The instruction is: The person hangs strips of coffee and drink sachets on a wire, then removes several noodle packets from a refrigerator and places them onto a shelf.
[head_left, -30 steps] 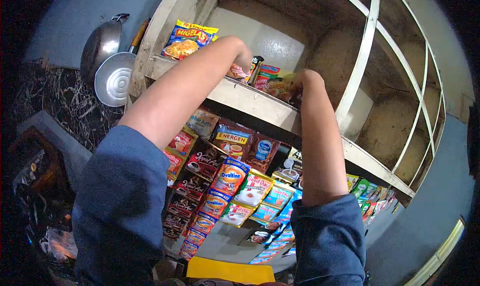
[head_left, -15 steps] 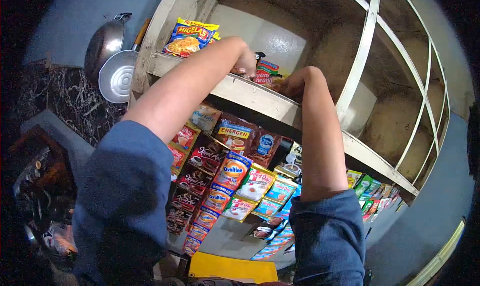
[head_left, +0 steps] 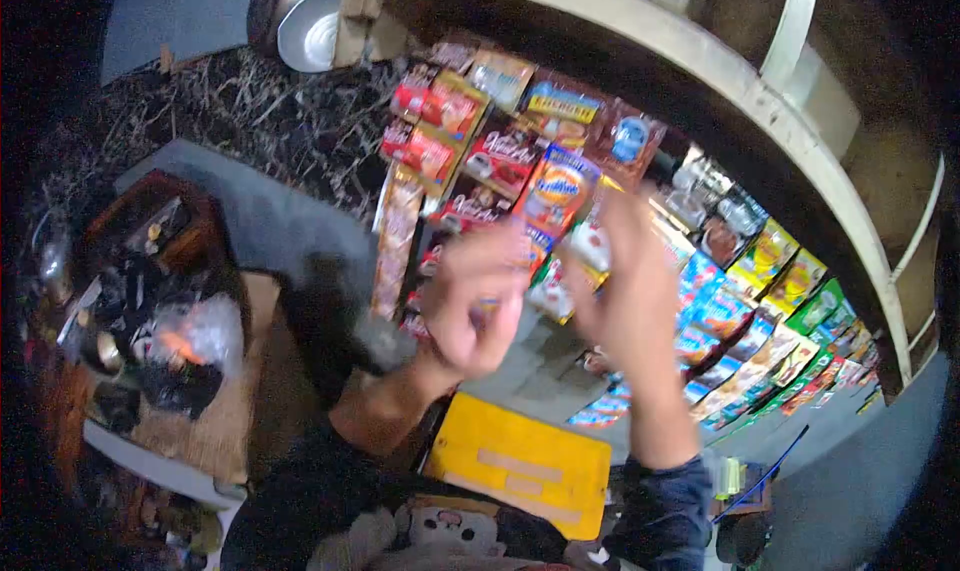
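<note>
Sachets (head_left: pixel 557 193) hang in strips below the shelf (head_left: pixel 700 63), toward twelve o'clock from the left hand (head_left: pixel 475 296) and right hand (head_left: pixel 625 271). Both are blurred; whether either is open, closed or gripping cannot be told.

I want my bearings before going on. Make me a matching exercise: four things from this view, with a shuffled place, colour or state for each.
Things
1. Ovaltine sachet
2. Yellow panel
3. Metal pan
4. Left hand

Descriptions
A. Low in the view, between the two forearms
B. Blurred, in front of the hanging sachets
C. Orange and blue, below the shelf
D. Round and silvery, toward the upper left

Pairs: 1-C, 2-A, 3-D, 4-B
</note>
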Motion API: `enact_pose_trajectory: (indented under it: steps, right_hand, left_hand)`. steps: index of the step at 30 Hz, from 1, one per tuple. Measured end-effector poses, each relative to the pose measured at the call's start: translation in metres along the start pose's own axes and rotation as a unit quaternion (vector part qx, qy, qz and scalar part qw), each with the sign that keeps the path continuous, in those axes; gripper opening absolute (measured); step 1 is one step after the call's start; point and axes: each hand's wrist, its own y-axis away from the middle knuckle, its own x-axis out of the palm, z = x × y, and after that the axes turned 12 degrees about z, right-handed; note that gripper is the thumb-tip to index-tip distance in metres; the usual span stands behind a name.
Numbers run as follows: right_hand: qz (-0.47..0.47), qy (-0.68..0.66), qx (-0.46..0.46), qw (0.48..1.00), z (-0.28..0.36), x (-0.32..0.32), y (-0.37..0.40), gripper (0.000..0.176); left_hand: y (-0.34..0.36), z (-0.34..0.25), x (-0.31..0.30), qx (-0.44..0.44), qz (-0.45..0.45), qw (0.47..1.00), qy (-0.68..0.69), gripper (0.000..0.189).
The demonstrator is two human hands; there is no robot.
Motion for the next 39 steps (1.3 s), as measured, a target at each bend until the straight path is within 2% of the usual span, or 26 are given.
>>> enact_pose_trajectory:
  steps: [1, 2, 3, 4, 5, 6, 7, 8, 10, 11, 13, 14, 17, 18, 19, 21, 23, 25, 26, 27, 28, 31, 32, 33, 35, 39]
  right_hand:
    - [0.102, -0.067, 0.036, 0.992, 0.007, 0.019, 0.041, 0.034]
    - [0.135, -0.13, 0.002, 0.982, 0.006, 0.043, 0.077, 0.036]
    - [0.202, -0.204, 0.024, 0.958, 0.009, 0.063, 0.111, 0.037]
    - [0.24, -0.287, 0.05, 0.926, 0.01, 0.085, 0.144, 0.036]
    - [0.255, -0.388, 0.112, 0.879, 0.012, 0.111, 0.178, 0.036]
    - [0.27, -0.481, 0.172, 0.816, 0.015, 0.132, 0.21, 0.036]
    - [0.278, -0.519, 0.199, 0.784, 0.025, 0.143, 0.234, 0.035]
    - [0.287, -0.554, 0.224, 0.749, 0.034, 0.15, 0.25, 0.035]
    - [0.327, -0.578, 0.18, 0.726, 0.043, 0.154, 0.266, 0.033]
    - [0.354, -0.596, 0.144, 0.706, 0.048, 0.158, 0.273, 0.032]
    - [0.369, -0.617, 0.113, 0.686, 0.056, 0.166, 0.283, 0.031]
    - [0.373, -0.613, 0.101, 0.689, 0.06, 0.17, 0.285, 0.03]
    - [0.387, -0.631, 0.068, 0.669, 0.075, 0.19, 0.292, 0.029]
    - [0.433, -0.64, 0.092, 0.627, 0.082, 0.194, 0.291, 0.029]
    - [0.479, -0.646, 0.116, 0.583, 0.091, 0.199, 0.291, 0.029]
    - [0.473, -0.687, 0.091, 0.544, 0.115, 0.224, 0.302, 0.029]
    - [0.503, -0.672, 0.017, 0.543, 0.141, 0.249, 0.311, 0.031]
    - [0.501, -0.705, -0.013, 0.502, 0.17, 0.242, 0.298, 0.029]
    - [0.505, -0.697, -0.039, 0.508, 0.184, 0.226, 0.28, 0.028]
    - [0.508, -0.686, -0.065, 0.516, 0.198, 0.213, 0.263, 0.027]
    - [0.528, -0.697, -0.077, 0.479, 0.213, 0.205, 0.253, 0.025]
    - [0.497, -0.721, -0.147, 0.461, 0.255, 0.185, 0.241, 0.025]
    - [0.483, -0.698, -0.189, 0.494, 0.269, 0.176, 0.234, 0.025]
    - [0.485, -0.696, -0.197, 0.492, 0.281, 0.166, 0.231, 0.025]
    - [0.483, -0.69, -0.222, 0.491, 0.305, 0.148, 0.229, 0.025]
    - [0.507, -0.652, -0.255, 0.503, 0.358, 0.126, 0.243, 0.024]
  left_hand:
    - [0.038, -0.007, 0.007, -0.044, 0.036, 0.998, 0.033, 0.021]
    - [0.079, -0.013, 0.016, -0.138, 0.049, 0.987, 0.063, 0.023]
    - [0.122, -0.017, 0.023, -0.284, 0.052, 0.946, 0.149, 0.022]
    - [0.155, -0.027, 0.026, -0.418, -0.001, 0.867, 0.271, 0.025]
    - [0.179, -0.034, 0.018, -0.47, 0.015, 0.838, 0.277, 0.027]
    - [0.203, -0.041, 0.009, -0.499, 0.047, 0.834, 0.233, 0.027]
    - [0.221, -0.046, 0.0, -0.527, 0.075, 0.826, 0.187, 0.028]
    - [0.232, -0.05, -0.008, -0.534, 0.065, 0.824, 0.177, 0.028]
    - [0.25, -0.067, -0.022, -0.618, 0.045, 0.76, 0.196, 0.027]
    - [0.253, -0.078, -0.025, -0.629, 0.03, 0.756, 0.179, 0.027]
    - [0.255, -0.094, -0.035, -0.63, 0.079, 0.76, 0.141, 0.027]
    - [0.246, -0.105, -0.039, -0.665, 0.093, 0.729, 0.131, 0.029]
    - [0.267, -0.127, -0.038, -0.662, 0.034, 0.74, 0.119, 0.029]
    - [0.271, -0.138, -0.038, -0.678, -0.028, 0.718, 0.159, 0.028]
    - [0.273, -0.149, -0.043, -0.68, -0.039, 0.719, 0.135, 0.028]
    - [0.266, -0.177, -0.055, -0.685, 0.028, 0.726, 0.063, 0.026]
    - [0.285, -0.195, -0.076, -0.69, -0.006, 0.724, 0.024, 0.025]
    - [0.287, -0.218, -0.098, -0.672, -0.127, 0.729, 0.037, 0.023]
    - [0.273, -0.231, -0.111, -0.687, -0.163, 0.708, 0.016, 0.022]
    - [0.272, -0.244, -0.124, -0.65, -0.151, 0.744, -0.033, 0.022]
    - [0.27, -0.257, -0.137, -0.652, -0.178, 0.735, -0.055, 0.022]
    - [0.26, -0.299, -0.168, -0.64, -0.287, 0.708, -0.084, 0.023]
    - [0.261, -0.312, -0.178, -0.639, -0.317, 0.696, -0.084, 0.022]
    - [0.26, -0.323, -0.188, -0.635, -0.323, 0.696, -0.089, 0.022]
    - [0.258, -0.347, -0.208, -0.642, -0.378, 0.659, -0.097, 0.02]
    - [0.254, -0.387, -0.257, -0.638, -0.363, 0.671, -0.104, 0.02]
